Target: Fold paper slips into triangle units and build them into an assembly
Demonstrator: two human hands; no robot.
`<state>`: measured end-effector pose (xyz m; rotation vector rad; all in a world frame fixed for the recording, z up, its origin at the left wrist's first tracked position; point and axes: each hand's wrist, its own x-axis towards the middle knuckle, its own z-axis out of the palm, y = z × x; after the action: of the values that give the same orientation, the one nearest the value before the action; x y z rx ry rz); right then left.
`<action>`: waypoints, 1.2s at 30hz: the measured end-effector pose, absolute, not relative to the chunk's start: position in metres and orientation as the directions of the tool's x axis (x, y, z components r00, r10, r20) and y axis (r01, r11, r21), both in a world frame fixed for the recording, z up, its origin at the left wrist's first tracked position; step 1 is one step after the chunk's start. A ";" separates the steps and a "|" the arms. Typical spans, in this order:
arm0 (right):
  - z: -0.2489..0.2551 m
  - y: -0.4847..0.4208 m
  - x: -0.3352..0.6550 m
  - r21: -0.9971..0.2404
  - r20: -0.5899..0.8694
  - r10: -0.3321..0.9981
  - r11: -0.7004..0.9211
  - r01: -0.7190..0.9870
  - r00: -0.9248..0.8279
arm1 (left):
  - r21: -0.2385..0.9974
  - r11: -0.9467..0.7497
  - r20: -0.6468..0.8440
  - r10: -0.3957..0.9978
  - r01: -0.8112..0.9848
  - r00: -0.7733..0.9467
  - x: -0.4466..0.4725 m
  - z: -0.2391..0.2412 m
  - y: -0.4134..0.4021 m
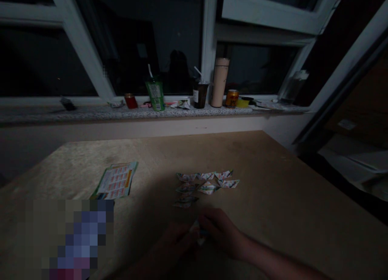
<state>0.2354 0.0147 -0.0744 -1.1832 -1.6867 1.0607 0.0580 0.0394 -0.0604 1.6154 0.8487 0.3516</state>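
Observation:
Close to the table's near side, my left hand [177, 240] and my right hand [221, 231] meet around a small piece of folded paper [200, 241]. Fingers of both hands are closed on it, and they cover most of it; dim light hides the exact folds. Just beyond my hands lie several folded paper boats [207, 187], printed in red, green and white, set in short rows. A stack of printed leaflets [117, 181] rests farther to the left, apart from my hands.
A pixelated blue patch [86, 233] covers something at the table's lower left. Along the granite windowsill [121, 115] stand a green cup [155, 95], a dark cup with a straw [200, 95], a pink flask [220, 83], a gold can [232, 98] and a red jar [131, 101].

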 end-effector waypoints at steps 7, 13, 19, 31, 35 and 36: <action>-0.074 0.020 0.240 -0.978 0.135 0.977 0.158 0.136 -0.163 | 0.934 -0.112 -0.099 0.830 0.338 0.548 0.059 -0.060 0.047; -0.072 0.025 0.245 -0.955 0.250 0.965 0.259 0.148 -0.079 | 0.944 -0.099 -0.058 0.889 0.313 0.455 0.060 -0.058 0.048; -0.074 0.021 0.240 -0.976 0.178 0.978 0.189 0.111 -0.105 | 0.935 -0.246 0.132 0.910 0.256 0.394 0.056 -0.063 0.050; -0.079 0.018 0.236 -0.954 0.241 0.966 0.253 0.160 -0.087 | 0.958 -0.146 0.039 0.918 0.246 0.395 0.056 -0.059 0.053; -0.074 0.017 0.236 -0.959 0.224 0.969 0.238 0.153 -0.104 | 0.974 -0.129 0.039 0.906 0.187 0.422 0.056 -0.058 0.053; -0.073 0.017 0.236 -0.960 0.220 0.970 0.234 0.153 -0.106 | 0.978 -0.118 0.034 0.902 0.172 0.430 0.056 -0.058 0.054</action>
<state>0.2357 0.0173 -0.0734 -1.1088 -1.4950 1.0161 0.0560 0.0535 -0.0577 1.5840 0.9698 0.8306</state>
